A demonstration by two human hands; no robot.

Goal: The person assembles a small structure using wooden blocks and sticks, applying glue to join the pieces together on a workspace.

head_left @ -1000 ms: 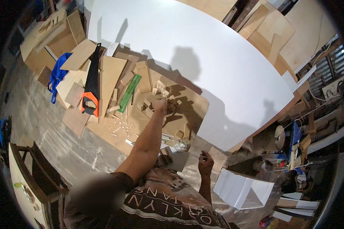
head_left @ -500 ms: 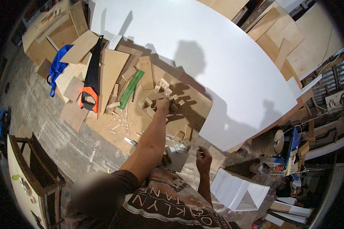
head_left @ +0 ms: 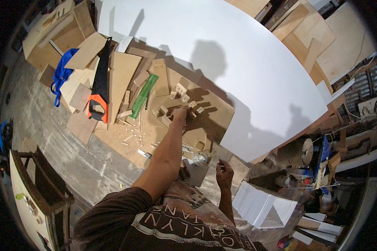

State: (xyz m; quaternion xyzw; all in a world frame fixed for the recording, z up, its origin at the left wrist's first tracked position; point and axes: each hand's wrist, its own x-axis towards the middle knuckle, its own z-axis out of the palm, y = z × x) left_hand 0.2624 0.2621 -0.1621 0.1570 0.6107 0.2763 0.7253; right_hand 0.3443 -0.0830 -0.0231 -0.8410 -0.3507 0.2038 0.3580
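My left hand (head_left: pixel 179 113) reaches out over a brown board (head_left: pixel 157 136), among small wooden blocks. Its fingers are bent down and closed, mostly hidden by the back of the hand and shadow, so what they grip cannot be made out. Pale wooden blocks (head_left: pixel 162 110) lie touching or close by on its left, and drilled-looking blocks (head_left: pixel 181 89) stand just beyond it. My right hand (head_left: pixel 224 173) hangs near my body with fingers loosely curled and apart, seemingly holding nothing. A clear round container (head_left: pixel 200 158) sits to the left of it.
A handsaw (head_left: pixel 99 98) with an orange handle lies on boards at the left, near a blue cloth (head_left: pixel 63 73). A green strip (head_left: pixel 145 96) rests beyond the wood scraps. A large white panel (head_left: pixel 255 75) spans the far side. A white box (head_left: pixel 264 205) stands at the right.
The view has shifted slightly. My left hand stays among the blocks with little movement. My right hand keeps almost the same place and pose.
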